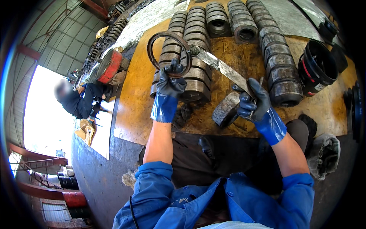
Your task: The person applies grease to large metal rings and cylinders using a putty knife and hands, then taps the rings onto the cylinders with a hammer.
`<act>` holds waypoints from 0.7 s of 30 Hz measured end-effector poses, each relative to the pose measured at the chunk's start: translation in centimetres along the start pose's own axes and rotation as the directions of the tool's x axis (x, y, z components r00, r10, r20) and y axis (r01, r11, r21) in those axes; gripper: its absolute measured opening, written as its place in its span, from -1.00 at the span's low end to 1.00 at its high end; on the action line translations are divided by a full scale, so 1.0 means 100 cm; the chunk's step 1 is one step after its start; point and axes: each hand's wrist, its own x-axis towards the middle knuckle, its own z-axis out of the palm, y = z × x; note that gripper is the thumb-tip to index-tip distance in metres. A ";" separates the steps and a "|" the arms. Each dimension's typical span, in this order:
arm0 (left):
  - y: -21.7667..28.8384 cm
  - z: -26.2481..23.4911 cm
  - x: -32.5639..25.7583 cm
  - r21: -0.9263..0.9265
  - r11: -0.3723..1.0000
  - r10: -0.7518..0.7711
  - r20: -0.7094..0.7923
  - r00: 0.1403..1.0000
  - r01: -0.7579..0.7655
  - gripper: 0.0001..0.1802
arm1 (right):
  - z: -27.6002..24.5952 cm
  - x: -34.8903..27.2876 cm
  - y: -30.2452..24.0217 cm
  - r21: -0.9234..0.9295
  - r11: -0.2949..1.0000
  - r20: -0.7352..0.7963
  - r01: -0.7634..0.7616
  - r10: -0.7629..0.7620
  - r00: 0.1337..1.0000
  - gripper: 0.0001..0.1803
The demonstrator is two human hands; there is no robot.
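My left hand [169, 84], in a black and blue rubber glove, grips the lower edge of a thin dark metal ring [150, 53] and holds it up over the worktop. In my right hand [257, 101], gloved alike, is a long flat strip [225, 69] with a scuffed silvery surface. A dark, grease-like lump sits on the strip's far end, at the ring's right side; whether they touch I cannot tell. A thin rod also shows by my right fingers. Below and left of that hand, a thick metal ring [225, 108] stands tilted on the worktop.
Rows of thick metal rings [281, 72] lie along the stained yellow worktop [133, 110]. A black bucket [318, 66] stands at the right. Dark rags [183, 116] lie near the front edge. Another person [82, 99] sits at the far left by a red drum-like object [110, 66].
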 end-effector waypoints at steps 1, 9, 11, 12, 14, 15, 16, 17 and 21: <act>0.003 -0.001 -0.002 0.047 0.999 -0.022 0.006 1.000 0.021 -0.75 | 0.001 0.000 0.000 0.027 0.999 0.026 -0.021 0.020 0.999 -0.27; -0.003 -0.007 -0.006 0.084 0.978 -0.201 0.144 0.969 0.191 -0.69 | 0.008 -0.006 -0.010 0.074 0.994 0.130 0.079 -0.088 0.988 -0.30; 0.000 -0.008 -0.006 0.063 0.984 -0.172 0.108 0.979 0.166 -0.70 | 0.013 -0.004 -0.011 0.113 0.988 0.074 0.109 -0.118 0.990 -0.32; 0.000 -0.008 -0.007 0.053 0.987 -0.158 0.090 0.983 0.153 -0.70 | 0.016 -0.004 -0.010 0.134 0.983 0.007 0.123 -0.125 0.992 -0.33; -0.003 -0.004 -0.006 0.070 0.986 -0.159 0.092 0.983 0.153 -0.70 | 0.010 -0.005 -0.009 0.145 0.979 -0.098 0.140 -0.127 0.987 -0.34; -0.005 -0.002 -0.005 0.079 0.985 -0.161 0.093 0.983 0.154 -0.70 | 0.007 -0.005 -0.008 0.142 0.983 -0.148 0.113 -0.092 0.985 -0.33; -0.005 -0.001 -0.004 0.102 0.980 -0.183 0.132 0.974 0.170 -0.72 | 0.006 -0.005 -0.005 0.142 0.986 -0.194 0.085 -0.056 0.979 -0.32; -0.006 0.000 -0.003 0.124 0.975 -0.205 0.170 0.964 0.185 -0.73 | 0.006 -0.005 -0.003 0.144 0.988 -0.239 0.057 -0.021 0.971 -0.31; -0.013 0.000 0.002 0.216 0.956 -0.252 0.246 0.936 0.201 -0.70 | 0.010 -0.006 0.001 0.026 0.999 -0.305 -0.027 0.034 0.952 -0.34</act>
